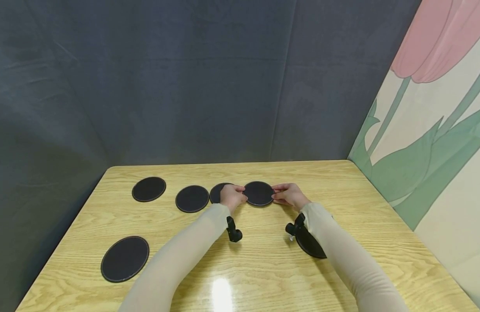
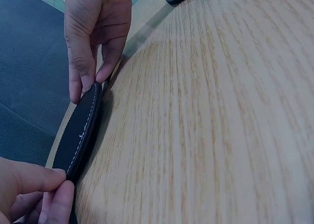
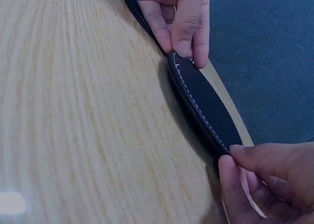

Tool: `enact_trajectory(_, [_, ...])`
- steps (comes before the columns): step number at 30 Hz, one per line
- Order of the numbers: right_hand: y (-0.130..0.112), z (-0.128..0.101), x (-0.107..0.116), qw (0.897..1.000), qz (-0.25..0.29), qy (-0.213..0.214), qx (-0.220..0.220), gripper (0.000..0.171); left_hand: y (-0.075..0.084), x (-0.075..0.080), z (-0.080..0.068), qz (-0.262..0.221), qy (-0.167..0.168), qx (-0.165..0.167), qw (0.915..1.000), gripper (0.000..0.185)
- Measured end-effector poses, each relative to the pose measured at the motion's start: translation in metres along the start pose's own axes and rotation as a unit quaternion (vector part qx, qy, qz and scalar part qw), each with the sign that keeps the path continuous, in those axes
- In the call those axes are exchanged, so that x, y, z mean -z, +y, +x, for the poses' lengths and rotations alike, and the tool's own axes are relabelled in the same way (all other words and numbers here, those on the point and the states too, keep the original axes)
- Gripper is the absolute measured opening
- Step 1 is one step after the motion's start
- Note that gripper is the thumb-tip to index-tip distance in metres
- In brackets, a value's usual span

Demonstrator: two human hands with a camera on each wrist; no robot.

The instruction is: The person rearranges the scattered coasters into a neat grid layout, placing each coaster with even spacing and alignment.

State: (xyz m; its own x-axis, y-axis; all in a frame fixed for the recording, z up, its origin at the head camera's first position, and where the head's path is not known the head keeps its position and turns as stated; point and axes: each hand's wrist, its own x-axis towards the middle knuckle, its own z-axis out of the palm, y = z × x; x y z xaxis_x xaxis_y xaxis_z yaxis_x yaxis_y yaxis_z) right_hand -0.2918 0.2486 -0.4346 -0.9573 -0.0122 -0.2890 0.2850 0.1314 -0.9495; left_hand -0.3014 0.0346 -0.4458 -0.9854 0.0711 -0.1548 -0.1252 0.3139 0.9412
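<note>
Table (image 1: 263,268) across the lower half of the head view, glossy yellow wood, glare patch low centre. Five black round mats showing there: biggest-looking one (image 1: 124,258) lower left, one (image 1: 148,189) upper left, one (image 1: 192,198) just right of that, another (image 1: 215,193) half hidden behind the left hand, and the held mat (image 1: 258,193) at centre.

Held mat pinched at both rims: left hand (image 1: 233,197) on its left edge, right hand (image 1: 289,195) on its right edge, fingers and thumb clamped on the stitched border. Wrist views show it edge-on, raised off the wood or barely grazing it; cannot tell which.

Risks, as judgement only: thin fingertip grip on a floppy disc, so a slack pinch on either side could drop that edge. Hidden mat just beside the left knuckles, easily nudged. Slick tabletop, so a mat set down at an angle could skid.
</note>
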Motion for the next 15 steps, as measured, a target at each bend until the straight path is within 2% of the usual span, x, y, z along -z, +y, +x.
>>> enact_trajectory(15, [0.0025, 0.0027, 0.0006, 1.000, 0.000, -0.005, 0.001, 0.047, 0.0004, -0.0005, 0.0017, 0.017, 0.008, -0.005, 0.9998, 0.038])
